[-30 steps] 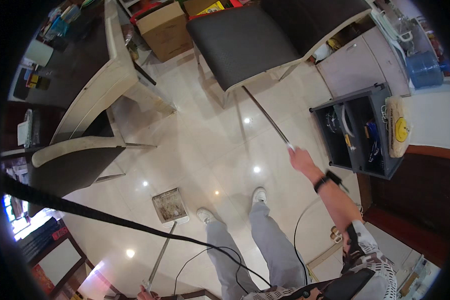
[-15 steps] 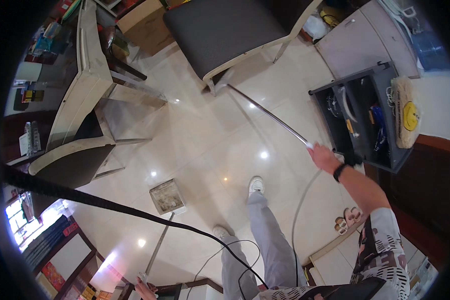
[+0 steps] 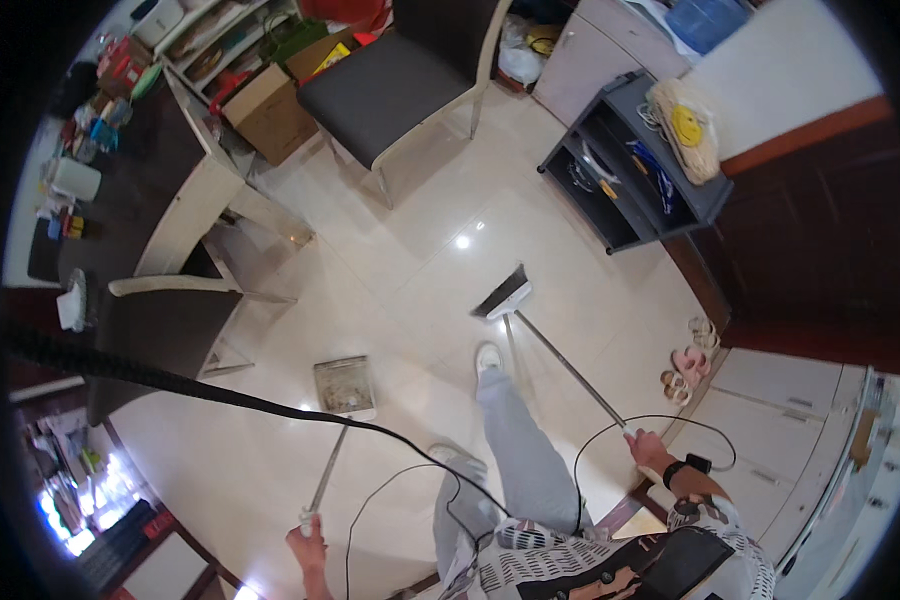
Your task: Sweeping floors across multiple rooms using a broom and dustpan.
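The right hand (image 3: 650, 450) is closed around the upper end of a broom (image 3: 573, 372), whose dark bristles meet the floor (image 3: 410, 240) well in from its edges, just ahead of a white shoe (image 3: 487, 357). The left hand (image 3: 308, 545) grips the handle of a dustpan (image 3: 342, 384) toward the floor's left edge. Sandals (image 3: 688, 362) line the floor's right edge; a grey shelf unit (image 3: 620, 212) stands near its upper right corner.

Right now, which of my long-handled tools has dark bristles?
The broom in your right hand; the dustpan in your left hand is boxy, with none.
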`<action>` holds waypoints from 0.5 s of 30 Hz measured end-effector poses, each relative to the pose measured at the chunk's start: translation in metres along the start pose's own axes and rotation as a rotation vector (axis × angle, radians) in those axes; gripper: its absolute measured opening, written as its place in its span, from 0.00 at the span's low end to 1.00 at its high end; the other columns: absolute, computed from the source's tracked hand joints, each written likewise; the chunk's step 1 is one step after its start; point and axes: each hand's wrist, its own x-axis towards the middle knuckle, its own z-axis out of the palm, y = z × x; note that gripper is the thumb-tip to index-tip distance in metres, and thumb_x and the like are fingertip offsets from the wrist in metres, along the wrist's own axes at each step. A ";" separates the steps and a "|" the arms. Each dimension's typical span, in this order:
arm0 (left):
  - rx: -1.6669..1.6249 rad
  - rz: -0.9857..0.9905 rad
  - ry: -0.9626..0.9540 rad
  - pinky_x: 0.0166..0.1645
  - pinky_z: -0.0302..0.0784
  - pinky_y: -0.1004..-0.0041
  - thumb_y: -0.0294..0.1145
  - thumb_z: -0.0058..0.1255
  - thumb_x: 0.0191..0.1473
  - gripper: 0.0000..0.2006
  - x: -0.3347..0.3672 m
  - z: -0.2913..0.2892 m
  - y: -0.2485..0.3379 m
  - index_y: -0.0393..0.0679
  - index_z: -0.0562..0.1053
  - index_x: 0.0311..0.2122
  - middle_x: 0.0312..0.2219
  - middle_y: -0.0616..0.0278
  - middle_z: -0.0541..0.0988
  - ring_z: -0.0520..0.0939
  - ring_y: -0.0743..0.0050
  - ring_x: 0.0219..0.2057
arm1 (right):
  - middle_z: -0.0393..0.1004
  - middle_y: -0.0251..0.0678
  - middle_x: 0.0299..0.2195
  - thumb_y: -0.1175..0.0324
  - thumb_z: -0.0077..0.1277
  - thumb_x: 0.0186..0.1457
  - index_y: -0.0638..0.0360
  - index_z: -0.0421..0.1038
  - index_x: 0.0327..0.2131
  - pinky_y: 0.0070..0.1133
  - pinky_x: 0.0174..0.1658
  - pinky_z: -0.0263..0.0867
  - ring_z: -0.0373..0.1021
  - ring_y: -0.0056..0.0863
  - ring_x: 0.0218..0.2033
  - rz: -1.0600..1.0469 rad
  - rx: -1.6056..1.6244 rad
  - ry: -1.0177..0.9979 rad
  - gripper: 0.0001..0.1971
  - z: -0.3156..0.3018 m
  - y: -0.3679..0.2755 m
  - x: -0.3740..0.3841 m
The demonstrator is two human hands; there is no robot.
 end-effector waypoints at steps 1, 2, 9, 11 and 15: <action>0.199 0.298 0.033 0.18 0.67 0.62 0.46 0.54 0.46 0.24 0.003 -0.008 -0.009 0.33 0.68 0.14 0.07 0.53 0.67 0.67 0.63 0.08 | 0.72 0.54 0.26 0.49 0.40 0.54 0.67 0.66 0.33 0.39 0.37 0.66 0.70 0.51 0.33 0.049 0.104 0.039 0.25 0.003 -0.010 -0.020; 0.215 0.318 0.028 0.18 0.67 0.62 0.46 0.54 0.46 0.24 0.001 -0.018 0.017 0.33 0.68 0.14 0.07 0.53 0.67 0.67 0.63 0.08 | 0.72 0.54 0.26 0.49 0.40 0.54 0.67 0.66 0.33 0.39 0.37 0.66 0.70 0.51 0.33 0.062 0.125 0.032 0.25 0.001 -0.018 -0.038; 0.675 0.640 -0.198 0.23 0.69 0.58 0.56 0.54 0.43 0.27 -0.003 -0.035 0.111 0.35 0.73 0.15 0.11 0.45 0.71 0.73 0.46 0.16 | 0.71 0.59 0.29 0.43 0.40 0.52 0.71 0.69 0.30 0.38 0.39 0.65 0.69 0.53 0.34 0.207 0.519 -0.031 0.31 0.001 -0.040 -0.070; 0.749 0.743 -0.253 0.23 0.70 0.58 0.58 0.53 0.42 0.29 0.011 -0.030 0.129 0.35 0.73 0.15 0.12 0.44 0.72 0.74 0.45 0.17 | 0.71 0.60 0.29 0.42 0.37 0.53 0.72 0.69 0.31 0.40 0.42 0.63 0.68 0.55 0.36 0.203 0.538 0.157 0.33 -0.025 -0.075 -0.037; 0.852 0.892 -0.326 0.25 0.72 0.58 0.59 0.51 0.43 0.30 0.023 -0.015 0.155 0.34 0.73 0.14 0.12 0.44 0.72 0.75 0.44 0.17 | 0.73 0.51 0.23 0.51 0.34 0.57 0.70 0.68 0.30 0.32 0.23 0.68 0.72 0.39 0.20 0.294 0.933 -0.023 0.26 -0.027 -0.141 0.032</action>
